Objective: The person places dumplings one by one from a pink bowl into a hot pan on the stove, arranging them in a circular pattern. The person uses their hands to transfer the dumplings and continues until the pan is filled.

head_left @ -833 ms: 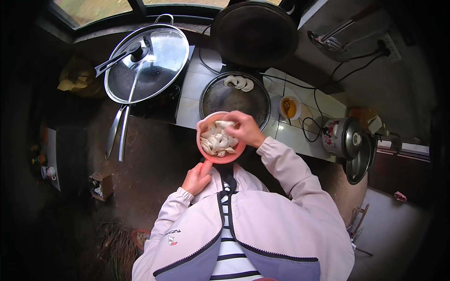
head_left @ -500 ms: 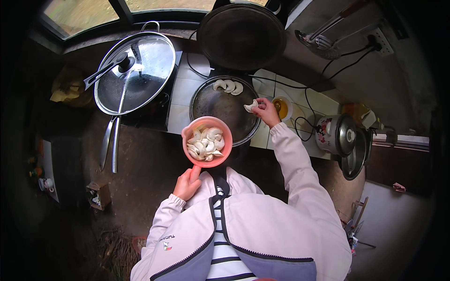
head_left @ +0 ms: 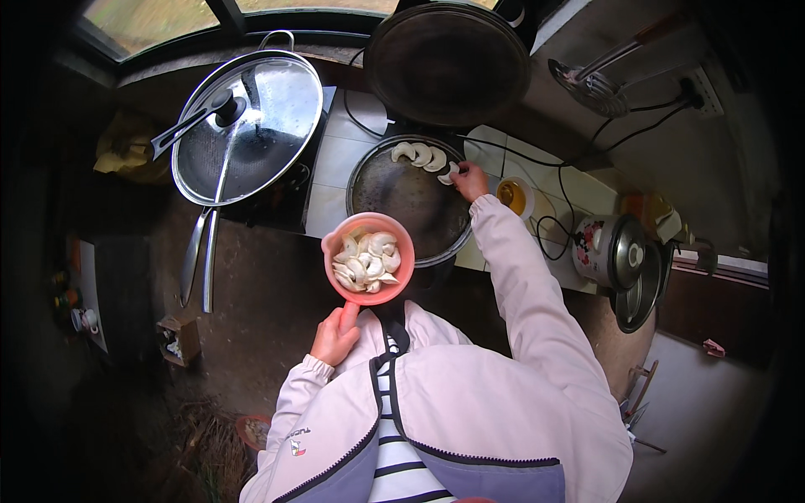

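Note:
My left hand (head_left: 335, 337) is closed around the handle of a pink plastic ladle (head_left: 406, 267), a round scoop full of pale crescent dumplings (head_left: 367, 261). It hangs over the near left rim of a round electric griddle (head_left: 402, 197), whose dark lid (head_left: 449, 63) stands raised behind. At the griddle's right side my right hand (head_left: 471, 182) pinches one dumpling (head_left: 449, 174) at or just above the cooking surface. Beside it, three dumplings (head_left: 421, 155) lie in a curved row along the far rim.
A wok with a glass lid (head_left: 251, 126) stands on the left. Right of the griddle are a bowl of yellow liquid (head_left: 513, 197) and a flowered pot with a steel lid (head_left: 608, 251). Black cords (head_left: 545, 158) cross the tiled counter. A skimmer (head_left: 599, 90) hangs on the wall.
My right hand has moved left and away from me, bringing its dumpling from near the yellow bowl to the end of the row. The pink scoop stays nearly in place.

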Demonstrator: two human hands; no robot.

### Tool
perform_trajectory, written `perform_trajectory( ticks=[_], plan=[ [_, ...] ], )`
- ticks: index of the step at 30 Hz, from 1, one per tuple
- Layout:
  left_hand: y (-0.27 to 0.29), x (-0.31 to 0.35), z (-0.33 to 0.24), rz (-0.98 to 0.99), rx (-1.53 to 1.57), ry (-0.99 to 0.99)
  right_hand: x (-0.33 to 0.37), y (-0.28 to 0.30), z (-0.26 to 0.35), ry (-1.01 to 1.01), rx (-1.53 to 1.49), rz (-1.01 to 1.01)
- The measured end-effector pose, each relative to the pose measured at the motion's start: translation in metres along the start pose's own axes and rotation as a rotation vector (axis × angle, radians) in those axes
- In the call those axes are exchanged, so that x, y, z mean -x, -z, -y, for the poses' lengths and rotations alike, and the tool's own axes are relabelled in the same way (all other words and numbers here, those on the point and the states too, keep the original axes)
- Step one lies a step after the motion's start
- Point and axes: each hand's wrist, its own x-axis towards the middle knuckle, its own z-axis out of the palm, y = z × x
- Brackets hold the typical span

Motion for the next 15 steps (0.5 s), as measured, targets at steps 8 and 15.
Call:
perform_trajectory(
  ticks=[8,15],
  plan=[
    [0.0,-0.002,-0.001,-0.003,0.04,0.026,0.022,0.006,0.018,0.333,0.265,-0.211],
    [0.0,-0.005,-0.003,0.027,0.034,0.027,0.021,-0.003,0.018,0.158,0.074,-0.174]
  ],
)
